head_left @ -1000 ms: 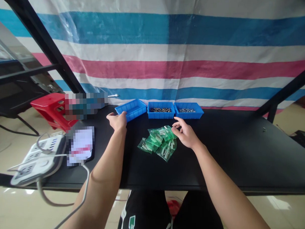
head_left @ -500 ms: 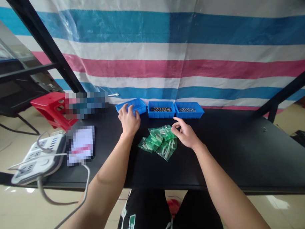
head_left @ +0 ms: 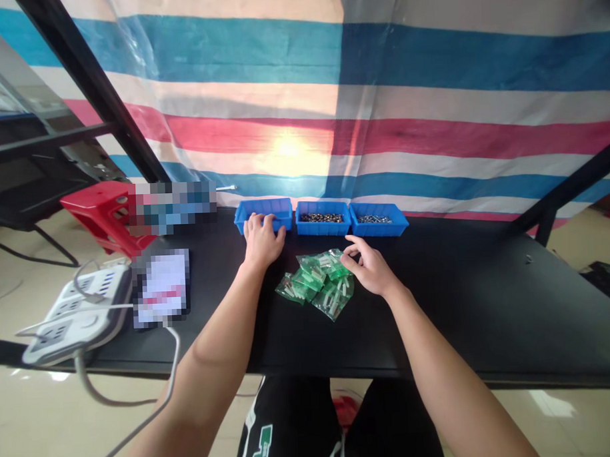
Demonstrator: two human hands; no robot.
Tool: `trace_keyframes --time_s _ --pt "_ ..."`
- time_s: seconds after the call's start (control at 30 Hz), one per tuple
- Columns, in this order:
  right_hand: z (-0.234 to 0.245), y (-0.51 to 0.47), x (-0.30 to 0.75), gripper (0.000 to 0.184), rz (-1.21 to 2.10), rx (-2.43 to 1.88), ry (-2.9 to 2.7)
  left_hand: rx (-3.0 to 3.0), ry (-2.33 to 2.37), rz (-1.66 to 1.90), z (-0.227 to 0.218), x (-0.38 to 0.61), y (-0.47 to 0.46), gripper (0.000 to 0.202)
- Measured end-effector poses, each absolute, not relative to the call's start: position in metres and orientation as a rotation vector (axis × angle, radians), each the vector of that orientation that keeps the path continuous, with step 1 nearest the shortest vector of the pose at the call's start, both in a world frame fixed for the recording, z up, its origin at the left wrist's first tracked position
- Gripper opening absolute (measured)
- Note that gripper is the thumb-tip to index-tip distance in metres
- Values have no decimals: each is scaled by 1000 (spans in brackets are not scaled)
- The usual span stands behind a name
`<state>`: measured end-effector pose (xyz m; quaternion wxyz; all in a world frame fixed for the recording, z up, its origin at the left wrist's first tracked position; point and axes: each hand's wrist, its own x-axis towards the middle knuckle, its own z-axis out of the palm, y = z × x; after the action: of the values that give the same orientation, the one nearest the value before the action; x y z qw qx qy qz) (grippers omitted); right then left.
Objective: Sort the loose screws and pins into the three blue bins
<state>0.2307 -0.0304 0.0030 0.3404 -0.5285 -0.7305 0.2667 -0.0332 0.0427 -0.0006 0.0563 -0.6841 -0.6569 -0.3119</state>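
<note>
My left hand [head_left: 263, 240] is at the front wall of the leftmost blue plastic bin [head_left: 264, 206], its bent fingers hooked over the rim. What I can see of that bin's inside looks bare; my fingers hide part of it. Small clear-and-green plastic bags [head_left: 323, 281] with white and metallic pieces inside lie heaped on the black table. At the heap's right edge my right hand [head_left: 367, 263] hovers or rests, thumb and index finger apart, nothing visible between them.
Two more blue bins stand in the same row: the middle bin [head_left: 323, 229] has brownish metal parts, the right bin [head_left: 380, 227] silvery ones. To the left are a white power strip [head_left: 80, 316], cables, a blurred-out device [head_left: 161, 287] and a red stool [head_left: 101, 209]. Striped sheeting [head_left: 431, 104] hangs behind.
The leftmost bin, askew before, now lines up with the others. My left hand has shifted slightly right and down with it. My right hand stays in place. A bright light patch appeared on the sheeting.
</note>
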Motion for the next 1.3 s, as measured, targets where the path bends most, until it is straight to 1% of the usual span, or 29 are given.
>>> trace_keyframes --time_s 0.2,0.4,0.57,0.67,0.77,0.83,0.93,1.0,1.13,1.3 --pt "1 -29 230 64 640 -1364 -1899 -2081 -2089 -1017 -5 -33 46 41" --pt "-4 -24 231 59 566 -1358 -1895 -2076 -2169 -1045 -3 -32 47 42" --pt "-7 -23 228 55 504 -1371 -1892 -2084 -2137 -1079 -5 -35 52 42" --pt "-7 -25 226 50 405 -1354 -1867 -2041 -2064 -1127 -5 -34 52 42" --pt "-3 -21 230 43 185 -1320 -1794 -2046 -1877 -1177 -4 -26 47 42" --pt "1 -14 237 39 1 -1327 -1742 -2203 -1669 -1147 -4 -18 41 43" --pt "4 2 252 42 -171 -1435 -1721 -2484 -1403 -1006 -5 -3 35 46" --pt "2 11 261 44 -190 -1524 -1758 -2554 -1390 -957 -6 5 32 47" --pt "-11 18 269 37 -173 -1588 -1783 -2641 -1396 -899 -8 11 32 45" --pt "-19 18 271 35 -155 -1591 -1821 -2660 -1407 -994 -7 9 34 47"
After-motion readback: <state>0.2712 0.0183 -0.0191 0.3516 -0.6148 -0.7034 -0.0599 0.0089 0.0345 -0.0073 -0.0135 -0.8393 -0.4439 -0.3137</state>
